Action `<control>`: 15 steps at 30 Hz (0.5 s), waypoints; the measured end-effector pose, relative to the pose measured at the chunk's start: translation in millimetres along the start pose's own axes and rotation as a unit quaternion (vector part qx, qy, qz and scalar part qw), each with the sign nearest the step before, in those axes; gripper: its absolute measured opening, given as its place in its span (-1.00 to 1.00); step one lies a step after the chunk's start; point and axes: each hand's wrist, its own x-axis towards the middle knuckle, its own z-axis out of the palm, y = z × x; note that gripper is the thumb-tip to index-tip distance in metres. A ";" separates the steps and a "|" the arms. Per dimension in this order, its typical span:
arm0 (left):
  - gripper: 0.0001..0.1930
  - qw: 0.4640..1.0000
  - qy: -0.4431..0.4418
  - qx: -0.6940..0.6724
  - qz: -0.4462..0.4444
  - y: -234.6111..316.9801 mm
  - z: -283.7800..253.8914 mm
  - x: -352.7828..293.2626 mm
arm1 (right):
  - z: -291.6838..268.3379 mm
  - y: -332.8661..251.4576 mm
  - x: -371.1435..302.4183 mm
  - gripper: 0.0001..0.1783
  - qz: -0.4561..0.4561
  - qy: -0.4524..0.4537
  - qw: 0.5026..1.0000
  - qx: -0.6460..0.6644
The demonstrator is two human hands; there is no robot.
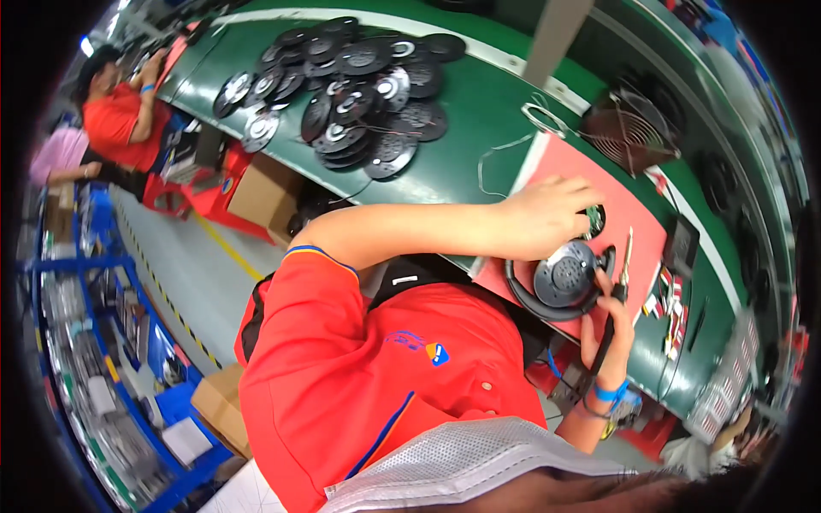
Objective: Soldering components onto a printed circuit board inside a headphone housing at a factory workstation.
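On a pink mat (627, 198) over the green bench, my left hand (547, 218) reaches across with bent fingers closed at the edge of a small round green circuit board (592, 221). Just below it lies a black round disc (566, 274) with a perforated centre, and a dark curved rim (523, 295) bends around its near side. My right hand (611, 329) grips a soldering iron (623, 289) whose pale metal tip points up and away, apart from the board. Some right fingers also rest by the disc's right edge. My left palm hides part of the mat.
A heap of black perforated discs (359, 94) covers the bench's left part. A round wire-grille fan (629, 132) stands at the back right, near thin loose wire (492, 162). Small red-and-white parts (676, 312) lie right of the mat. Another person (128, 115) works far left.
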 end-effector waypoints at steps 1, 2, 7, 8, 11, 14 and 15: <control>-0.82 0.998 -0.026 -0.025 -0.046 -1.9 -18.6 -5.0 | 3.0 1.5 -3.8 -0.58 -0.013 0.009 1.000 -0.006; -0.78 0.991 -0.059 -0.007 -0.117 -2.8 -47.6 -7.2 | 2.9 2.0 -4.0 -0.58 -0.021 0.003 1.000 0.000; -0.80 0.952 -0.017 0.224 -0.208 -56.8 -152.8 -75.3 | 3.4 6.7 -7.4 -0.52 -0.037 -0.015 0.999 -0.020; -0.81 0.943 -0.036 0.244 -0.224 -55.2 -165.2 -88.9 | 5.4 7.7 -6.3 -0.51 -0.043 -0.009 0.999 -0.024; -0.82 0.943 -0.068 0.215 -0.243 -54.5 -176.6 -110.5 | 14.0 1.2 -2.1 -0.51 -0.040 0.004 0.998 -0.039; -0.86 0.944 -0.091 0.219 -0.227 -59.8 -174.0 -116.3 | 21.3 -4.8 2.1 -0.52 -0.048 0.014 0.996 -0.071; -0.88 0.951 -0.083 0.198 -0.223 -64.8 -174.4 -115.8 | 25.5 -6.3 2.6 -0.53 -0.046 0.032 0.996 -0.068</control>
